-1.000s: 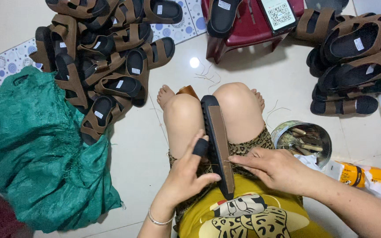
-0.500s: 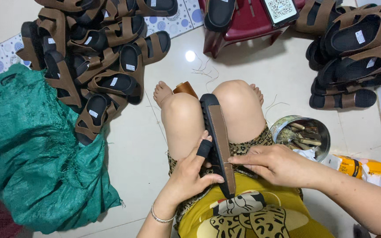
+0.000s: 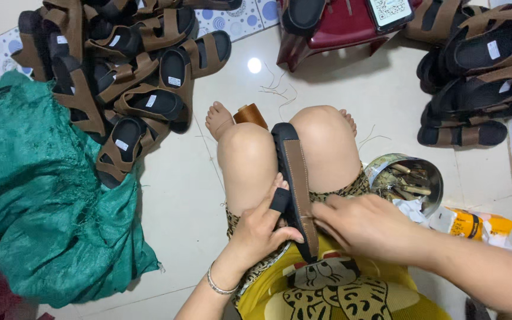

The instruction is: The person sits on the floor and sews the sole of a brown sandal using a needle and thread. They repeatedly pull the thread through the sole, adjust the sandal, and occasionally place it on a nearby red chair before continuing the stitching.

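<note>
Black sandal sole (image 3: 291, 178) with brown strap lies lengthwise between knees, on lap. Left hand (image 3: 262, 228) fingers curled, gripping sole's left edge, black sleeve on one finger. Right hand (image 3: 362, 225) fingers closed, pinching strap near sole's near end. Round tin (image 3: 407, 181) on floor just right of right knee; sandal pile (image 3: 125, 77) beyond left knee.

This looks like a small home workshop for making sandals: many brown sandals (image 3: 131, 89) lie in piles on the tiled floor (image 3: 179, 201), beside a metal tin of tools (image 3: 410, 181) and a green mesh sack (image 3: 37, 201).
</note>
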